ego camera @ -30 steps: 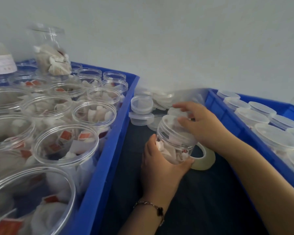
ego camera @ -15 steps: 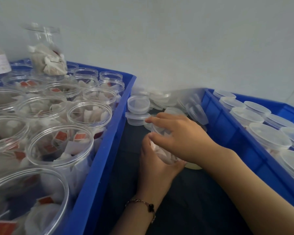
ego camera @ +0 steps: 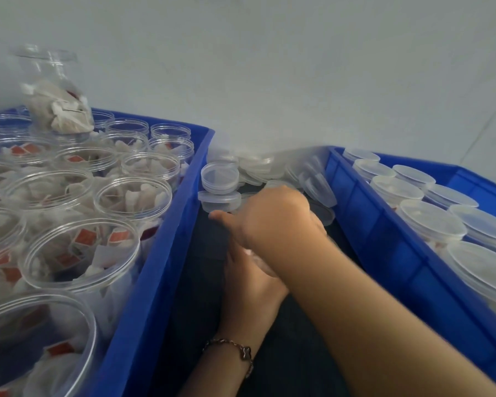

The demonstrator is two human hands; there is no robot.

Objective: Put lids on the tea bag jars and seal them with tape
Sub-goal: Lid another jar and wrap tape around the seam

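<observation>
The right hand (ego camera: 275, 219) covers nearly all of the jar (ego camera: 258, 260) at centre frame, its lid unseen. Lower left, the nearest open jar (ego camera: 38, 348) is cut by the frame edge.

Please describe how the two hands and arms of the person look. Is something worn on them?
Both forearms are bare: no sleeves or gloves show. The left hand has a thin chain bracelet with a dark clover-shaped charm round its wrist. The right hand and its forearm carry no jewellery, watch or marking that the picture shows. No rings can be seen on the visible fingers.
</observation>
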